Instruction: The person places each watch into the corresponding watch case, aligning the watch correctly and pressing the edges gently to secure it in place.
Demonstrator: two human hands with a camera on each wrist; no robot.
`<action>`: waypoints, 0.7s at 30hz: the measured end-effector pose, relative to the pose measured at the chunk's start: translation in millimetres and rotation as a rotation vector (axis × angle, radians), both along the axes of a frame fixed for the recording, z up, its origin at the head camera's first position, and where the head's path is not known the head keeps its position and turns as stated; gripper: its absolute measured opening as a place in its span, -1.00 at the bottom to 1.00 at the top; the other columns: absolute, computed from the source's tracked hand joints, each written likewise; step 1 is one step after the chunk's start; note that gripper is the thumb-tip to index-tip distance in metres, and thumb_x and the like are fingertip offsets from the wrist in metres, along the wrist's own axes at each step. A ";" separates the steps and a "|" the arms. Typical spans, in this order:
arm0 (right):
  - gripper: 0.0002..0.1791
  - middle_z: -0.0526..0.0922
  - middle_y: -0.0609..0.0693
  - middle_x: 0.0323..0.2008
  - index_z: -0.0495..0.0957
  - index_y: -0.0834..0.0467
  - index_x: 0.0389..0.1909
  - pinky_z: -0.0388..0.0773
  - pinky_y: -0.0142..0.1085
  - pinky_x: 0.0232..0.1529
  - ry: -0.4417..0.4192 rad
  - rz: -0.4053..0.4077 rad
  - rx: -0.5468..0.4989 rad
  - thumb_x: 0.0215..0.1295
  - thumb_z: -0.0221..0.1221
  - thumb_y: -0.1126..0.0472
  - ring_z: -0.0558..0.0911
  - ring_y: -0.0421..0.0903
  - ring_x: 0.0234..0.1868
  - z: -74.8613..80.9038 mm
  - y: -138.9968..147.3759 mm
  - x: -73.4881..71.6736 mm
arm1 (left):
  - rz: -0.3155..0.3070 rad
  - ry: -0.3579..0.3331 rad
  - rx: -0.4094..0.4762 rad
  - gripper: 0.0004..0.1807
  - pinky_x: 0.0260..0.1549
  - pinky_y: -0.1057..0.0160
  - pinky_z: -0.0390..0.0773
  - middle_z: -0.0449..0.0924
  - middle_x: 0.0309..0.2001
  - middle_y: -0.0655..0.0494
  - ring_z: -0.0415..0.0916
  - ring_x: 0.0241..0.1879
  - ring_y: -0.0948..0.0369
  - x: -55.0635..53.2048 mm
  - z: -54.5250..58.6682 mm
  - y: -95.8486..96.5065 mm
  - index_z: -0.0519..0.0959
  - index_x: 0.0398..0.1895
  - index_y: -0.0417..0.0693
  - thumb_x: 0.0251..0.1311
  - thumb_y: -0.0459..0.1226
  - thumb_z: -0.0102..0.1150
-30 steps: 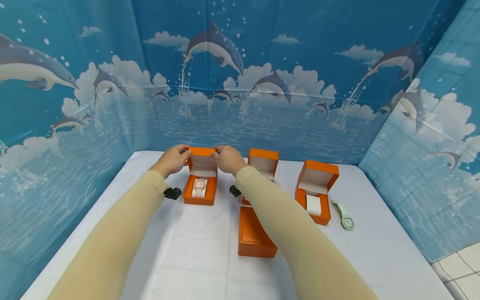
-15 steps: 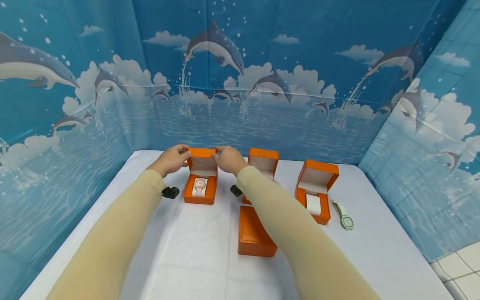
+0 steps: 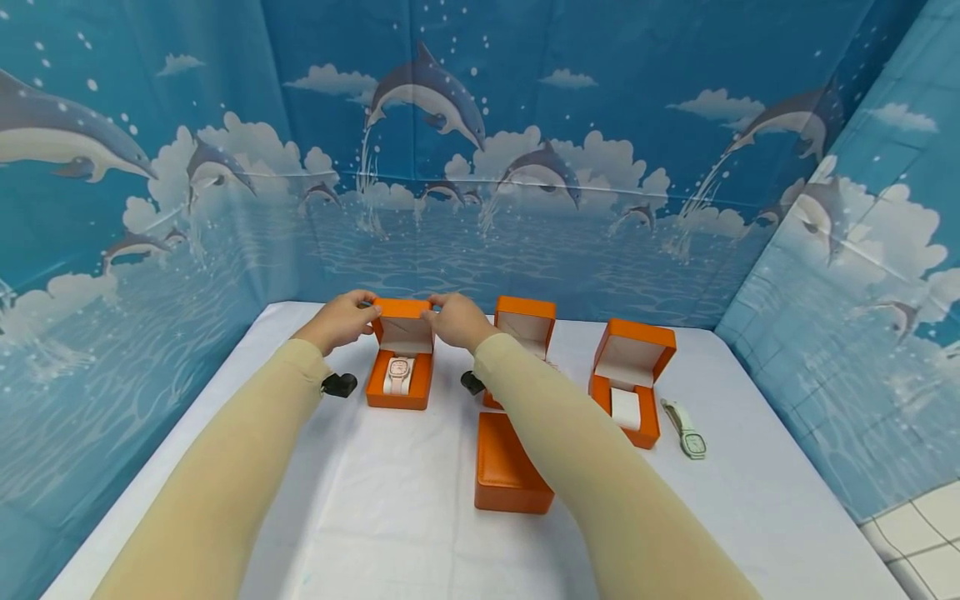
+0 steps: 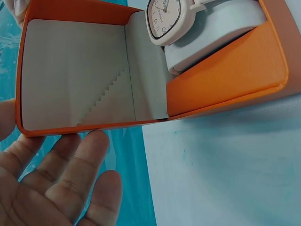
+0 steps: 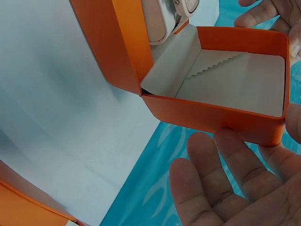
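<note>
An orange watch box (image 3: 398, 398) stands with its lid raised at the left of the table. Inside, a pale pink watch (image 3: 399, 370) is wrapped round a white cushion. My left hand (image 3: 345, 321) grips the lid's left corner, thumb at the front edge and fingers against the side in the left wrist view. On the opposite corner, my right hand (image 3: 459, 320) holds the lid (image 5: 211, 113) in the same way, its lower fingers spread away from it. Both sleeves are beige.
A second open orange box (image 3: 527, 310) is partly behind my right arm. In front of it lies a closed orange box (image 3: 510, 475). Farther right are an open box (image 3: 637, 400) with a bare white cushion and a pale green watch (image 3: 692, 442) on the white tablecloth (image 3: 390, 517).
The lid between my hands has tipped slightly forward, its top edge a little lower than before. Both hands keep their hold on its corners; the other boxes and the green watch stay put.
</note>
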State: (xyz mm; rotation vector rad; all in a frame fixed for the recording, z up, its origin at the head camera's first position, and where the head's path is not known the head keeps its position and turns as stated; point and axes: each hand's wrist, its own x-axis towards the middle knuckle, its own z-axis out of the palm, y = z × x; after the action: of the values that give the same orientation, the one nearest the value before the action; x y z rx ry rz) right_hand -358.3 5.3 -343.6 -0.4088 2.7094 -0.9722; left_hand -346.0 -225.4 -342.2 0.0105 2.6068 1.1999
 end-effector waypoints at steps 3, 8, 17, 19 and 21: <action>-0.40 0.37 -0.05 0.58 0.30 -0.03 0.61 0.27 -0.30 -0.56 0.008 0.000 0.006 0.66 0.04 -0.08 0.13 -0.16 -0.75 -0.1 0.4 0.5 | 0.001 -0.007 0.006 -0.35 0.43 -0.22 0.43 0.26 0.57 -0.21 0.49 0.41 -0.14 -0.2 0.1 -0.3 0.10 0.67 -0.04 0.67 -0.01 -0.13; -0.40 0.35 -0.08 0.59 0.31 -0.04 0.61 0.25 -0.31 -0.59 0.010 -0.004 0.009 0.65 0.06 -0.08 0.15 -0.15 -0.76 0.4 0.8 1.3 | 0.010 -0.018 0.015 -0.37 0.43 -0.23 0.44 0.22 0.59 -0.20 0.49 0.41 -0.14 -0.9 0.2 -1.0 0.12 0.66 -0.04 0.67 -0.03 -0.13; -0.40 0.34 -0.06 0.59 0.31 -0.09 0.61 0.23 -0.32 -0.60 -0.011 -0.008 0.009 0.64 0.08 -0.08 0.15 -0.15 -0.75 2.7 1.8 4.6 | 0.006 -0.027 0.025 -0.39 0.44 -0.24 0.42 0.23 0.59 -0.21 0.47 0.42 -0.15 -0.3 -0.4 -0.5 0.16 0.62 -0.05 0.65 -0.05 -0.12; -0.39 0.34 -0.06 0.60 0.31 -0.08 0.61 0.24 -0.31 -0.58 -0.012 -0.010 0.008 0.64 0.08 -0.08 0.21 -0.16 -0.74 3.1 1.8 5.7 | 0.008 -0.029 0.027 -0.40 0.44 -0.24 0.42 0.24 0.58 -0.21 0.48 0.42 -0.15 -0.8 -0.8 -0.9 0.17 0.61 -0.04 0.65 -0.05 -0.11; -0.39 0.34 -0.05 0.60 0.31 -0.07 0.61 0.26 -0.29 -0.55 -0.014 -0.010 0.002 0.64 0.09 -0.08 0.34 -0.12 -0.72 3.6 2.1 7.0 | 0.012 -0.034 0.031 -0.42 0.43 -0.24 0.42 0.26 0.57 -0.21 0.48 0.41 -0.15 -1.3 -1.1 -1.2 0.19 0.59 -0.03 0.64 -0.05 -0.11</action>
State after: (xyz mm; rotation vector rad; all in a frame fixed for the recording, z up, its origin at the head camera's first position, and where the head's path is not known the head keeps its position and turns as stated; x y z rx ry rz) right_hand -351.4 7.4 -340.0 -0.3874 2.7025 -0.9708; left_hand -347.3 -226.6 -343.3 -0.0192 2.5627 1.2343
